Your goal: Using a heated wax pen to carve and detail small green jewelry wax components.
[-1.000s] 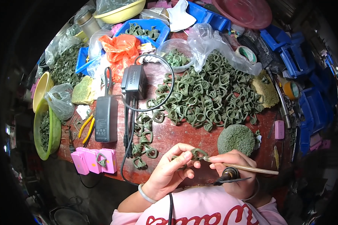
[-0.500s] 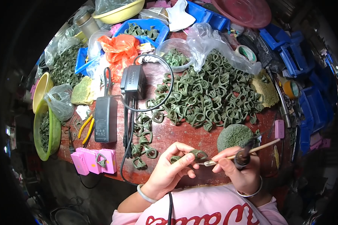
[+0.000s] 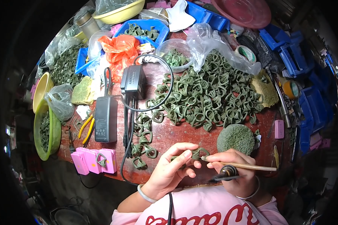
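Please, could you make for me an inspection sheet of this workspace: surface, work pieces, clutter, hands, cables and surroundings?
Surface: red tabletop, finish worn in places.
Work pieces: large pile of green ring-shaped pieces; round green pad nearer the person.
Clutter: orange plastic bag, yellow-handled pliers, pink blocks.
Hands: left hand holds one green piece; right hand holds a wooden-handled tool, tip close to that piece, plus a dark tool.
Cables: black cables beside a black adapter; one crosses the near edge.
Surroundings: blue bins at right; outer areas too dark to judge.
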A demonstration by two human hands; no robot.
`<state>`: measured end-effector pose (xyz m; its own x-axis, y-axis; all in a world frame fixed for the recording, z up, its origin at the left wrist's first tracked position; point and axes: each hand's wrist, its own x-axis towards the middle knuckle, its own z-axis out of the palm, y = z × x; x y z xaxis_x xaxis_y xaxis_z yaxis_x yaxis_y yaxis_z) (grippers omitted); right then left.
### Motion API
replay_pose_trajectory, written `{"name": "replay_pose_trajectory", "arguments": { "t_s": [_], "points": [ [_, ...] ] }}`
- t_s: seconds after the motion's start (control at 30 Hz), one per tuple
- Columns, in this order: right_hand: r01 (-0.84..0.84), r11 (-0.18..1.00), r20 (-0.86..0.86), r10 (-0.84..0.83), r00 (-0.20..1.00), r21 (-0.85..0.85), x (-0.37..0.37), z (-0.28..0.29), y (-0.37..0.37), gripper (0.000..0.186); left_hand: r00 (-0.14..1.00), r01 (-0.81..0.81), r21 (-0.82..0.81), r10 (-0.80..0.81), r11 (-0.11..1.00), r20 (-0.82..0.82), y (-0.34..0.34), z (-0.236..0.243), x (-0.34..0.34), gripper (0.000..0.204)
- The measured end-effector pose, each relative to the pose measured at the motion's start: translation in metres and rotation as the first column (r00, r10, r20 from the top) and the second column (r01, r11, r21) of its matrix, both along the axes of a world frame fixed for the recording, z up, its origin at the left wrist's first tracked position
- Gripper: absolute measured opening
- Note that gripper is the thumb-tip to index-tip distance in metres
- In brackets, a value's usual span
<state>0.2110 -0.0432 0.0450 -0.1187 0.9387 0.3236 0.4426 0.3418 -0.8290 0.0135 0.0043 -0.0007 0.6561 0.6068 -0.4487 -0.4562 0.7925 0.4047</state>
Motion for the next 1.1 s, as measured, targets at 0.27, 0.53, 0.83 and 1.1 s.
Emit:
{"name": "replay_pose_trajectory", "arguments": {
  "t_s": [0.27, 0.53, 0.83, 1.1],
  "points": [
    [0.069, 0.995, -0.116, -0.078, 0.99, -0.078, 0.001, 0.008, -0.007, 0.02, 0.994, -0.052, -0.012, 0.051, 0.999, -0.101, -0.001, -0.003, 0.005, 0.027],
    [0.083, 0.997, -0.019, -0.083, 0.996, -0.003, 0.005, 0.005, -0.005, 0.016, 0.996, -0.05, -0.032, 0.052, 0.998, 0.07, 0.001, -0.007, -0.003, 0.03],
    [0.281, 0.957, 0.082, -0.275, 0.958, -0.072, 0.015, 0.004, -0.03, 0.032, 0.993, -0.09, 0.09, 0.083, 0.992, 0.079, 0.002, -0.011, -0.01, 0.036],
    [0.217, 0.976, 0.134, -0.211, 0.968, -0.032, 0.021, -0.002, -0.034, 0.032, 0.99, -0.142, 0.127, 0.143, 0.982, -0.001, 0.001, -0.003, -0.007, 0.033]
  ]
}}
